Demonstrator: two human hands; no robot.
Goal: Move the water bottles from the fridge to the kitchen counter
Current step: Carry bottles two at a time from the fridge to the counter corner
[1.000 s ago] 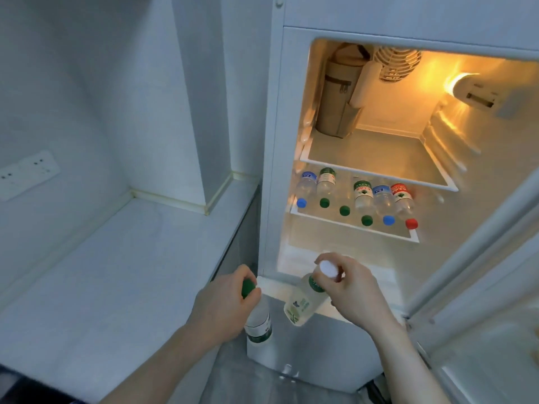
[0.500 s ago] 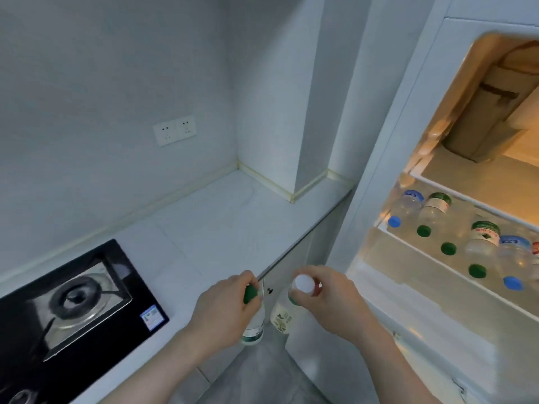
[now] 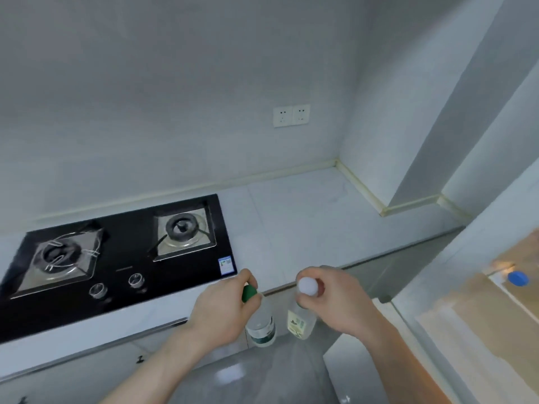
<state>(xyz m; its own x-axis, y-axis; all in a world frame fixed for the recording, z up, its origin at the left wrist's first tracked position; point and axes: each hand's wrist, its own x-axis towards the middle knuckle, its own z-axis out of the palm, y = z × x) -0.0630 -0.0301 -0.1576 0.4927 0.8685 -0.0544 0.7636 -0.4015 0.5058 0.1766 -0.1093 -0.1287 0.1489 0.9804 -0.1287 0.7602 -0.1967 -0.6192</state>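
My left hand (image 3: 224, 310) grips a clear water bottle with a green cap (image 3: 261, 326) by its neck. My right hand (image 3: 335, 298) holds a second bottle with a white cap (image 3: 302, 322) the same way. Both bottles hang upright just in front of the white kitchen counter (image 3: 306, 223), below its front edge. At the far right the open fridge (image 3: 466, 316) shows a blurred edge, with one blue-capped bottle (image 3: 517, 277) lying on a shelf.
A black two-burner gas hob (image 3: 122, 252) with two knobs fills the counter's left part. A double wall socket (image 3: 291, 115) sits above the counter. A wall column (image 3: 423, 182) juts in at the counter's right end. Grey floor lies below.
The view has swung left from the fridge to the counter. Both hands have carried their bottles along, away from the fridge and up to the counter's front edge. The hob has come fully into view.
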